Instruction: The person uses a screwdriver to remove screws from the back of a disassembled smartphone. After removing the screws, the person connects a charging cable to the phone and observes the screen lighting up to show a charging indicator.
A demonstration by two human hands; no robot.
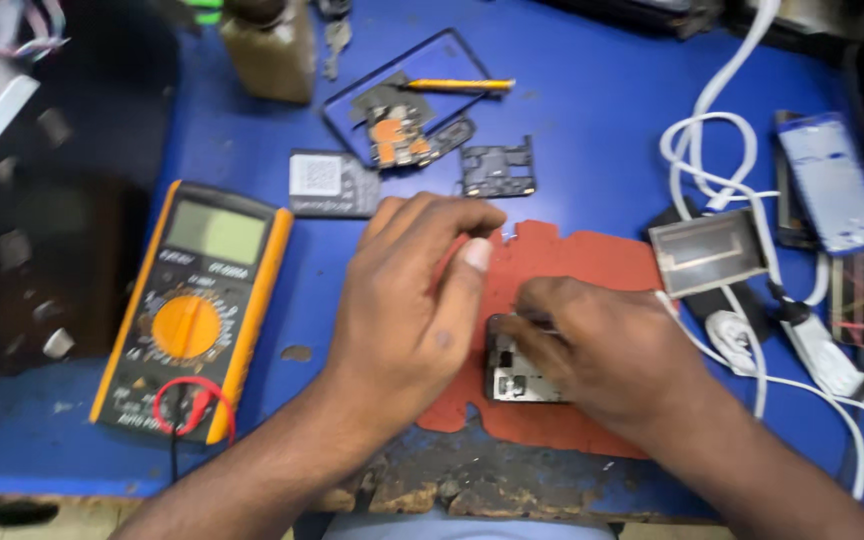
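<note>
I see my right hand (597, 355) pinching the phone board (514, 378) on the red mat (592, 262), left hand (407, 310) curled just beside it

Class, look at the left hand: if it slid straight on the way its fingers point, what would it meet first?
Probably the small dark circuit board, up and to the right of the left hand on the blue table; depth is unclear.

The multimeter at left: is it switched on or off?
Cannot tell for sure. The multimeter lies flat, face up on the blue table, and its grey screen shows no readable digits, but the picture is too blurred to read the dial position.
</note>
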